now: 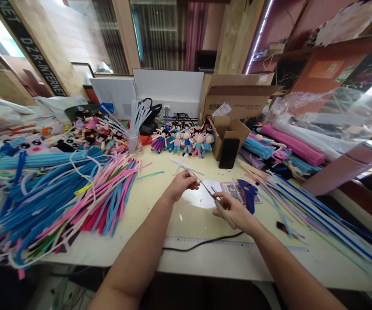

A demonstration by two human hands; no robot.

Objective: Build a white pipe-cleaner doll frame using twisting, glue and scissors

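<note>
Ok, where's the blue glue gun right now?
The blue glue gun lies on the table, just right of the right hand, beside the pipe cleaners.

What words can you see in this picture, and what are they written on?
"DZR-INTERNET", with cut-off letters "MET" before it: on the dark strip along the slanted wooden beam.
Print on the cardboard box and its white tag: too blurred to read.
Ruler markings: too small to read.

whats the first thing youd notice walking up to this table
The big heap of blue, pink and white pipe cleaners spread over the left of the table. Next, the row of small dolls at the back centre, beside an open cardboard box. In the middle, the left hand holds a white pipe-cleaner figure while the right hand grips a thin tool.
</note>
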